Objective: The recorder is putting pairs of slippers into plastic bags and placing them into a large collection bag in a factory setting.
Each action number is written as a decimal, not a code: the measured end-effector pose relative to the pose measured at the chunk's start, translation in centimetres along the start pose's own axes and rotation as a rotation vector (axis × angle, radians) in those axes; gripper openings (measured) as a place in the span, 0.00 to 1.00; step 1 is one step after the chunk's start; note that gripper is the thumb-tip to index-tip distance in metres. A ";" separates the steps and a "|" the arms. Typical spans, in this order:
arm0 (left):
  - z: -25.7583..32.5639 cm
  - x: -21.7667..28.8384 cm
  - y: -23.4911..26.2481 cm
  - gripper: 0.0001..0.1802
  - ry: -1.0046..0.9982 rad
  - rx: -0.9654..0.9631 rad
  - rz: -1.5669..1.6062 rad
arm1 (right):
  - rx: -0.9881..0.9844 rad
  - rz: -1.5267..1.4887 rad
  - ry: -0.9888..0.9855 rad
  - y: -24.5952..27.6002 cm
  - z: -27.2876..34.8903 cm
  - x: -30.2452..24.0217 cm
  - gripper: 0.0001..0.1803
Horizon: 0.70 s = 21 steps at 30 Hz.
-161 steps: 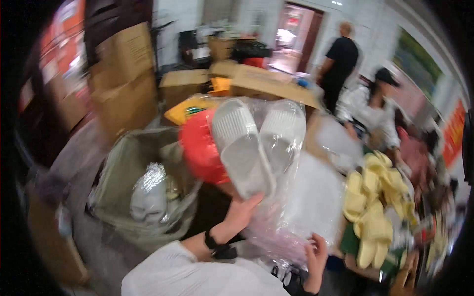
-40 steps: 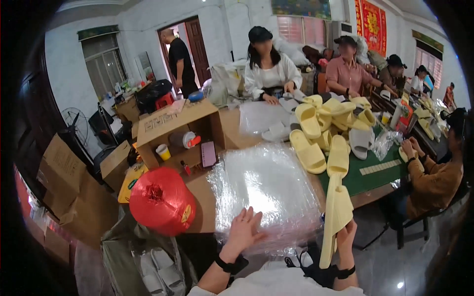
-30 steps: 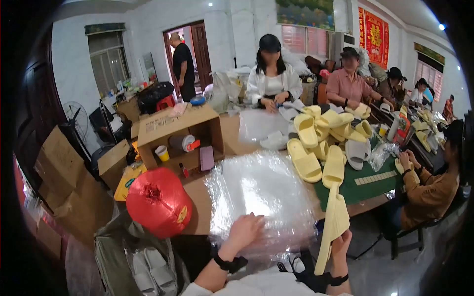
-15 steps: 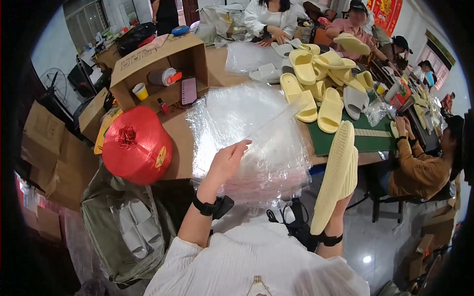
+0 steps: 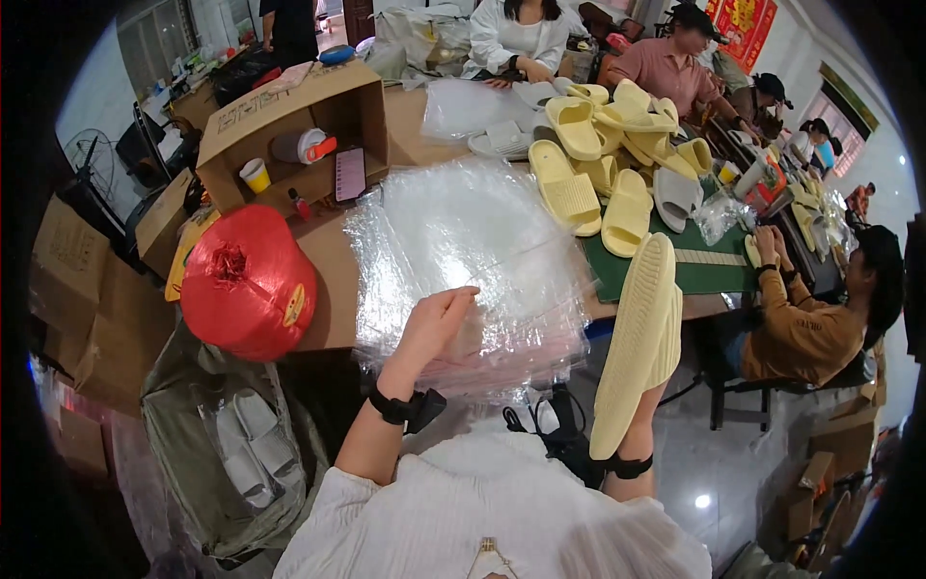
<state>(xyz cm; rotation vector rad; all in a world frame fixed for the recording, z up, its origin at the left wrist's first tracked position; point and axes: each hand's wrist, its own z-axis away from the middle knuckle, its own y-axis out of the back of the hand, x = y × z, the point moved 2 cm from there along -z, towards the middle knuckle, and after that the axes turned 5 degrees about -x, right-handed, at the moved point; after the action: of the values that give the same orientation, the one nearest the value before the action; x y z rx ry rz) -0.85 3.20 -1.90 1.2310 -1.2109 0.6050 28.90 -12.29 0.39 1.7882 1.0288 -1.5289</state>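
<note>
Yellow slippers point(image 5: 639, 347) in right hand; left hand point(image 5: 434, 323) touching plastic bags point(image 5: 463, 241)

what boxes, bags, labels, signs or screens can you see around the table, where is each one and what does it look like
Clear plastic bags: a glossy stack at the table edge, under the left hand.
Cardboard box: brown, on its side on the table, opening toward the camera.
Phone: dark screen, leaning inside that box.
Red spool: round, small yellow label on its side.
Wall hanging: red and gold, top right.
</note>
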 end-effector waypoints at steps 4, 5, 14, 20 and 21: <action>-0.3 1.1 0.0 0.21 0.132 -0.096 0.018 | -0.163 0.193 0.237 -0.3 0.4 -0.6 0.28; -0.3 1.8 -0.2 0.21 0.148 -0.112 0.049 | -0.163 0.191 0.239 -0.5 0.5 -1.4 0.28; 0.5 3.4 -0.5 0.18 -0.030 -0.068 0.023 | -0.599 0.614 0.328 -4.9 -0.2 -4.2 0.11; 1.2 5.9 -0.2 0.19 -0.157 -0.025 -0.280 | -0.527 0.786 0.389 -5.4 0.3 -4.1 0.07; 1.3 6.2 -0.1 0.19 -0.223 0.017 -0.351 | -0.506 0.805 0.402 -5.5 0.4 -4.2 0.07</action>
<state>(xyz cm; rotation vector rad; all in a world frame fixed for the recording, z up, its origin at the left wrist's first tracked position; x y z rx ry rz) 0.69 0.44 3.63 1.5130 -1.1351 0.2231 23.90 -10.42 4.73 1.8202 0.6378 -0.3931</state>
